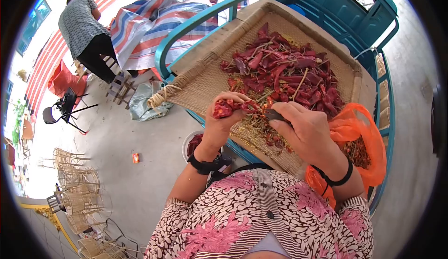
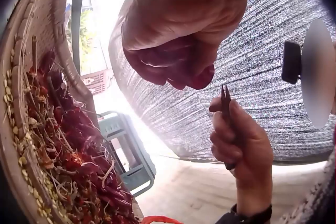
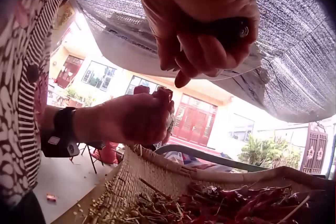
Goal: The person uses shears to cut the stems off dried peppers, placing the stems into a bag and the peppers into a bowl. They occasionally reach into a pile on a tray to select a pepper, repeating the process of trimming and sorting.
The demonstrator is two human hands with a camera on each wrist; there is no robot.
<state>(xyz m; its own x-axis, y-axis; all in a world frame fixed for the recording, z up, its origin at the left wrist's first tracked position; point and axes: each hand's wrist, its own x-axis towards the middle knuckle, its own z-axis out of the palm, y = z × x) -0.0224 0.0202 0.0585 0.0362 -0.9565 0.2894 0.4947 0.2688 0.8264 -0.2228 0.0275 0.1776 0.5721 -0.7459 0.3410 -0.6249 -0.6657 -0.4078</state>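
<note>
My left hand (image 1: 218, 129) grips several dried red chilies (image 1: 223, 109) over the near edge of a woven tray (image 1: 196, 88). In the left wrist view the chilies (image 2: 157, 66) bulge out below the curled fingers. My right hand (image 1: 308, 130) holds dark scissors (image 1: 274, 115) close beside the left hand. Two pointed blades of the scissors (image 2: 226, 100) stand slightly apart just under the chilies in that view. A dark handle (image 3: 226, 32) shows inside the curled right fingers in the right wrist view. A heap of red chilies (image 1: 298, 74) with stems and pale seeds lies on the tray.
The tray rests on a teal cart (image 1: 224, 14). An orange bag (image 1: 359, 128) of chili bits hangs at right; a bowl (image 1: 186, 142) with chilies stands below my left arm. Wicker chairs (image 1: 77, 179) and a black folding chair (image 1: 67, 107) stand left. Another person (image 1: 88, 25) bends by striped sheeting (image 1: 154, 30).
</note>
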